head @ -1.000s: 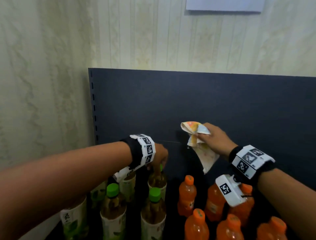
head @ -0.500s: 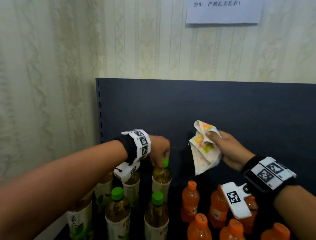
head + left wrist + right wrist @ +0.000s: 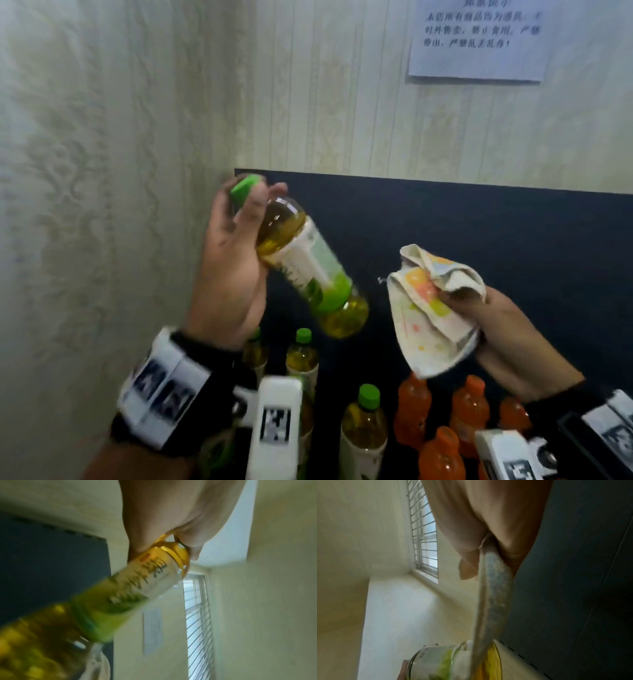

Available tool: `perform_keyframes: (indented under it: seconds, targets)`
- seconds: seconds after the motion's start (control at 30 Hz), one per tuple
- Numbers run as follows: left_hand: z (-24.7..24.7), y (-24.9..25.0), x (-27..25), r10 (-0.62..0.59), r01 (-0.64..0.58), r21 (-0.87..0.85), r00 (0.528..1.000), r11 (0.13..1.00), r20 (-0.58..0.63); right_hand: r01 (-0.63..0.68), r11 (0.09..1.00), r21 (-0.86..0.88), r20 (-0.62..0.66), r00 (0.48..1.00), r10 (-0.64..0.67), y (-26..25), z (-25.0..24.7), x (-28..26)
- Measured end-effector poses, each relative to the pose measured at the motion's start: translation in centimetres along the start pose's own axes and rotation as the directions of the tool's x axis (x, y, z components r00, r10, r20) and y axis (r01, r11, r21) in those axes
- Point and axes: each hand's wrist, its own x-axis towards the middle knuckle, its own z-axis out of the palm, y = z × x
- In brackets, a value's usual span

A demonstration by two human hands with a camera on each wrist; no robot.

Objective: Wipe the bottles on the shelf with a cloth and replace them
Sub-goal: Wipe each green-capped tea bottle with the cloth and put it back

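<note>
My left hand (image 3: 236, 246) grips a green-capped tea bottle (image 3: 308, 263) near its neck and holds it raised and tilted, base pointing down to the right. The left wrist view shows the same tea bottle (image 3: 120, 588) running away from my palm. My right hand (image 3: 493, 329) holds a crumpled white cloth (image 3: 435, 301) with orange and yellow print just right of the bottle's base, not touching it. From the right wrist, the cloth (image 3: 493, 588) hangs down in front of the tea bottle (image 3: 447, 662).
Below stand green-capped tea bottles (image 3: 364, 428) on the left and orange drink bottles (image 3: 469, 411) on the right, against the dark shelf back panel (image 3: 479, 233). A wallpapered wall closes the left side. A paper notice (image 3: 479, 37) hangs above.
My left hand has lifted the tea bottle off the shelf, raised it and tilted it. My right hand with the cloth has shifted right and turned toward the bottle.
</note>
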Motion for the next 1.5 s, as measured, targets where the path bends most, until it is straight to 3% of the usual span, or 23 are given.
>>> perform_keyframes:
  seconds: [0.13,0.27,0.43,0.53,0.63,0.7,0.77,0.87,0.97,1.0,1.07,1.17,1.3,1.43,1.5]
  targets:
    - [-3.7,0.4,-7.8,-0.138,0.128,-0.061,0.968,0.990,-0.209,-0.004,0.995,-0.104,-0.017,1.000,0.002,1.7,2.7,-4.3]
    - [-6.3,-1.0,-13.3,-0.359,0.332,-0.135,0.861,0.933,-0.362,0.003,0.958,-0.288,0.023,1.000,0.004,4.2,5.0,-6.7]
    - [-6.3,-2.7,-16.1,-0.395,0.357,-0.170,0.816,0.919,-0.423,0.170,0.866,-0.471,0.122,0.984,-0.127,6.2,7.9,-7.9]
    - [-5.0,-3.7,-16.8,-0.401,0.353,-0.190,0.796,0.916,-0.453,0.181,0.884,-0.432,0.283,0.957,-0.057,7.7,10.0,-9.1]
    - [-4.1,-4.1,-17.3,-0.362,0.328,-0.158,0.792,0.932,-0.492,0.291,0.824,-0.487,0.515,0.857,0.001,9.8,11.4,-11.8]
    - [-5.1,-3.7,-17.5,-0.350,0.319,-0.149,0.797,0.936,-0.493,0.355,0.752,-0.555,0.571,0.820,0.034,10.9,11.3,-13.2]
    - [-6.2,-3.2,-17.5,-0.347,0.304,-0.168,0.799,0.938,-0.491,0.335,0.758,-0.559,0.590,0.804,0.080,11.3,10.5,-13.6]
    - [-6.1,-3.2,-17.5,-0.336,0.296,-0.159,0.819,0.942,-0.465,0.230,0.860,-0.456,0.506,0.862,0.037,11.1,11.2,-13.7]
    - [-4.8,-5.0,-18.0,-0.366,0.365,-0.087,0.826,0.927,-0.428,0.298,0.855,-0.424,0.413,0.904,-0.110,10.8,12.7,-12.3]
    - [-2.2,-7.3,-18.0,-0.356,0.367,-0.063,0.824,0.928,-0.440,0.389,0.815,-0.430,0.437,0.879,-0.189,10.5,10.5,-11.3]
    - [-2.6,-7.4,-17.8,-0.370,0.367,-0.098,0.815,0.925,-0.446,0.504,0.702,-0.504,0.478,0.839,-0.259,10.8,11.3,-10.7]
    - [-4.1,-6.6,-17.2,-0.324,0.294,-0.138,0.829,0.946,-0.456,0.568,0.608,-0.555,0.568,0.793,-0.222,12.5,10.1,-12.0]
    - [-4.8,-5.0,-16.7,-0.262,0.236,-0.114,0.867,0.965,-0.424,0.448,0.661,-0.601,0.564,0.825,-0.047,13.9,7.6,-12.7]
    - [-3.7,-5.9,-17.1,-0.305,0.293,-0.096,0.857,0.951,-0.416,0.442,0.717,-0.539,0.483,0.860,-0.167,13.0,10.7,-11.4]
    - [-3.6,-6.9,-17.4,-0.348,0.328,-0.123,0.834,0.937,-0.428,0.478,0.701,-0.529,0.468,0.854,-0.228,12.1,12.0,-10.4]
